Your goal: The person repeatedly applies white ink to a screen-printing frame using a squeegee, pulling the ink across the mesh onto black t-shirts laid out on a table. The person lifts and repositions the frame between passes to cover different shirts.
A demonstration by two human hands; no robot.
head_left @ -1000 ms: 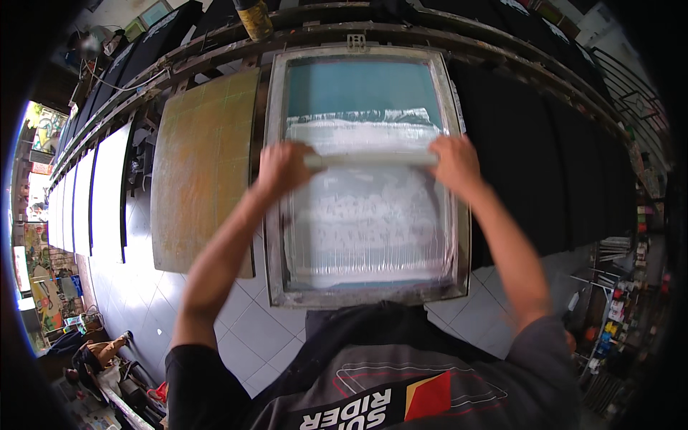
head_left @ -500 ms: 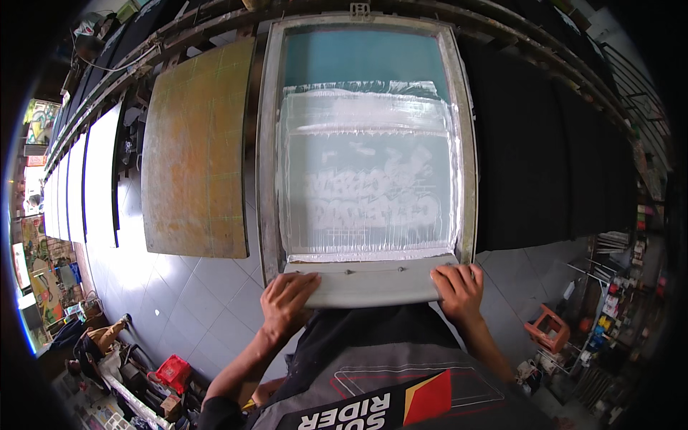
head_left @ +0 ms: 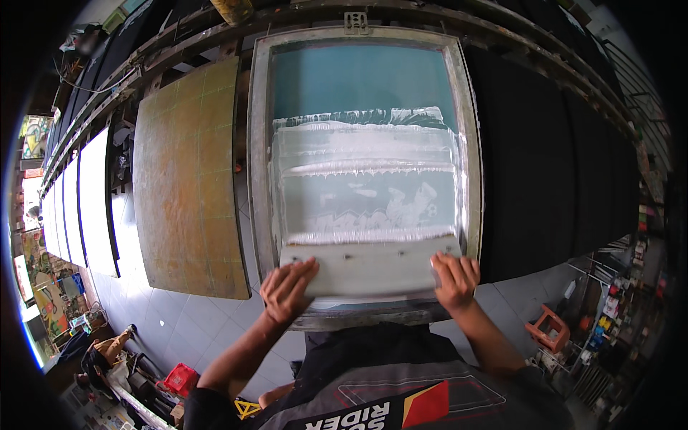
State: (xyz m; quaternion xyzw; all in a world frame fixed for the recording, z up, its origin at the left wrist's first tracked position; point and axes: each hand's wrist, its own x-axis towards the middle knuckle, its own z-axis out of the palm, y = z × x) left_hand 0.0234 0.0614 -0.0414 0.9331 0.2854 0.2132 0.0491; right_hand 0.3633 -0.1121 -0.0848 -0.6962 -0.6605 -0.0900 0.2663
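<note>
Both of my hands grip a wide pale squeegee [head_left: 369, 271] with several bolts along it, lying across the near part of a screen frame [head_left: 256, 143]. My left hand [head_left: 290, 287] is closed round its left end and my right hand [head_left: 455, 283] round its right end. The blade rests in white ink on the teal mesh [head_left: 362, 75]. Above it, bands of white ink [head_left: 365, 147] cross the mesh, and pale stencil shapes show between them and the blade. A metal clamp [head_left: 356, 21] sits on the frame's far edge.
A stained yellowish board [head_left: 186, 179] stands left of the frame, with white panels [head_left: 97, 201] beyond it. Black panels [head_left: 537, 172] line the right. Below are a tiled floor [head_left: 172, 322], a red crate [head_left: 179, 378], an orange stool [head_left: 548, 326] and cluttered shelving [head_left: 602, 322]. A rail runs along the back.
Since a second ago the squeegee in my hands has come from mid-screen down toward me. Over the last half second it has shifted slightly away from me, exposing the frame's near edge.
</note>
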